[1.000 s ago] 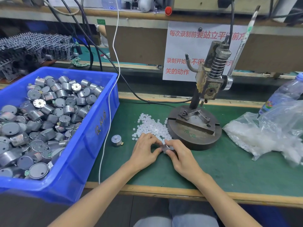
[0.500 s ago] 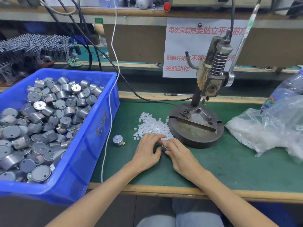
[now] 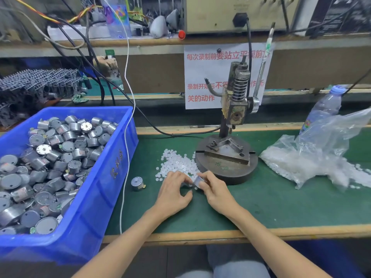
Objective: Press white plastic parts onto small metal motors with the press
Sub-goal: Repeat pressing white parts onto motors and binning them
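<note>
Pinching a motor point(image 3: 198, 181) in right hand point(image 3: 215, 194), left hand point(image 3: 172, 192) curled against it, grip unclear; press point(image 3: 226, 169) base just beyond

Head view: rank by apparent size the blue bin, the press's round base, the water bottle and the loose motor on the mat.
1. Blue plastic bin (also nearest).
2. Round metal press base.
3. Clear plastic water bottle; farther and partly behind the clear plastic bag, so unsure.
4. Loose silver cylindrical motor.
</note>
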The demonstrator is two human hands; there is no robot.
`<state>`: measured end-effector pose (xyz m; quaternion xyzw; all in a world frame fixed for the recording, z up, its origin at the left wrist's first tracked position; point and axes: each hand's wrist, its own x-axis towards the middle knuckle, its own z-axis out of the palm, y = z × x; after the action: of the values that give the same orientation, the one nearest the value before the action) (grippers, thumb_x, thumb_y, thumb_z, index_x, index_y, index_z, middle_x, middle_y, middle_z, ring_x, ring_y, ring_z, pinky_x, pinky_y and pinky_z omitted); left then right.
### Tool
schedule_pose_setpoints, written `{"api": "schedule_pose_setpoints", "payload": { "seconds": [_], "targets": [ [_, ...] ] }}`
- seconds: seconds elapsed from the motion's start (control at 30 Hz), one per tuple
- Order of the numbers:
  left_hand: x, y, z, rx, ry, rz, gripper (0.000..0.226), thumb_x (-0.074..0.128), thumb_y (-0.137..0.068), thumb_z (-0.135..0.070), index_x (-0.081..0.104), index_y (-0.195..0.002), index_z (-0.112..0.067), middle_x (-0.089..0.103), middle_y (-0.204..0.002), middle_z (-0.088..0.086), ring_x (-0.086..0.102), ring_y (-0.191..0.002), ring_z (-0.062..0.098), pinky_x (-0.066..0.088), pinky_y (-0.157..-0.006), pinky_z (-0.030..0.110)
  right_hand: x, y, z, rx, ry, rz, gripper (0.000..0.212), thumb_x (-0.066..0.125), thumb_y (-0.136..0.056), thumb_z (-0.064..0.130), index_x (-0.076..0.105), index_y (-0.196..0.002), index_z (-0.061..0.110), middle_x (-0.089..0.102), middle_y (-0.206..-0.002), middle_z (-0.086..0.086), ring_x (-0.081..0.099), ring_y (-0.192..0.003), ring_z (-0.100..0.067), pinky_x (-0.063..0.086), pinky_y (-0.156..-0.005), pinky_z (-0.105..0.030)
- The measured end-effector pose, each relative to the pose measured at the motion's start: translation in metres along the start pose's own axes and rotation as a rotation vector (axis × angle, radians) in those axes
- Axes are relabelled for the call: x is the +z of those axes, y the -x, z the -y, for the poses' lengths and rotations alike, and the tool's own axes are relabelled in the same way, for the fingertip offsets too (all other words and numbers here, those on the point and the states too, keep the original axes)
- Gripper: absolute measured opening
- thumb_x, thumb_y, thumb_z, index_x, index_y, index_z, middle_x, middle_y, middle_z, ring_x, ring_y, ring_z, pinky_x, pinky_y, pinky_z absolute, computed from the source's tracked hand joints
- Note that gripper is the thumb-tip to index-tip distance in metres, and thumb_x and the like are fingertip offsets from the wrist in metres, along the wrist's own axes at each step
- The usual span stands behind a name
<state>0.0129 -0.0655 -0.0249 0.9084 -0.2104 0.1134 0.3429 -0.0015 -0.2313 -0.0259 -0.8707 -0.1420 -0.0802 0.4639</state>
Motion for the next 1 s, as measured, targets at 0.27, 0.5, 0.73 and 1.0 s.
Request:
{"api": "schedule_pose_setpoints", "payload": {
  "seconds": [0.27, 0.5, 0.73, 1.0],
  "targets": [
    [0.001, -0.003, 0.002, 0.067, 0.038, -0.026, 0.01, 0.073, -0.08, -0.026, 0.069, -0.079, -0.017, 0.054, -0.075, -0.015, 0.04, -0.078, 0.01, 0.032, -0.075, 0.022, 0.001, -0.002, -0.005, 0.071, -0.124, -0.019, 0.015, 0.046, -0.099, 0.013, 0.055, -0.108, 0.006, 0.049, -0.063, 0.012, 0.045, -0.056, 0.0, 0.036, -0.059, -0.014],
    [0.003, 0.0, 0.004, 0.183, 0.063, -0.125, 0.01, 0.071, -0.079, -0.021, 0.068, -0.075, -0.012, 0.06, -0.069, -0.004, 0.04, -0.071, 0.007, 0.036, -0.069, 0.025, 0.002, -0.003, -0.007, 0.086, -0.216, -0.019, 0.015, 0.045, -0.1, 0.018, 0.057, -0.1, 0.01, 0.048, -0.055, 0.007, 0.043, -0.053, -0.007, 0.037, -0.055, -0.019],
    [0.005, -0.016, -0.011, 0.361, 0.034, -0.285, 0.02, 0.068, -0.082, -0.008, 0.062, -0.1, -0.013, 0.065, -0.102, 0.005, 0.059, -0.096, 0.016, 0.046, -0.082, 0.027, -0.005, -0.018, 0.009, 0.26, -0.387, -0.028, 0.038, 0.034, -0.101, 0.038, 0.056, -0.079, 0.015, 0.059, -0.061, 0.004, 0.049, -0.05, -0.01, 0.038, -0.048, -0.023],
    [0.01, -0.088, -0.062, 0.169, 0.375, -0.046, 0.017, 0.069, -0.082, -0.006, 0.07, -0.096, -0.016, 0.067, -0.097, -0.011, 0.058, -0.086, -0.001, 0.043, -0.077, 0.01, -0.067, -0.051, 0.015, 0.545, -0.559, -0.158, 0.045, 0.027, -0.102, 0.045, 0.052, -0.103, 0.008, 0.054, -0.053, -0.002, 0.041, -0.038, -0.012, 0.028, -0.036, -0.02]
  ]
}}
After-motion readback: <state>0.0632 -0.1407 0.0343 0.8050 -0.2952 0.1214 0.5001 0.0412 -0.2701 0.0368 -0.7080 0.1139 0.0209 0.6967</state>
